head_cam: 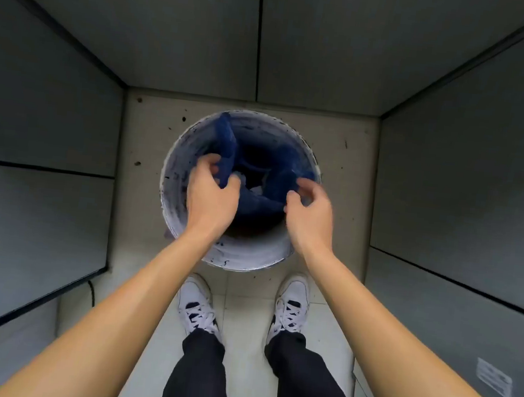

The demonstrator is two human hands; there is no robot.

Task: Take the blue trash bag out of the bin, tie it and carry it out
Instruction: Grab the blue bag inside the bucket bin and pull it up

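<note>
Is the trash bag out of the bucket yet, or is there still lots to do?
Not yet. The blue trash bag is still inside the bin. Its edges look pulled off the rim already. The left hand grips a bunched edge; the right hand curls at the other side. Lifting, tying and carrying it out are left.
</note>
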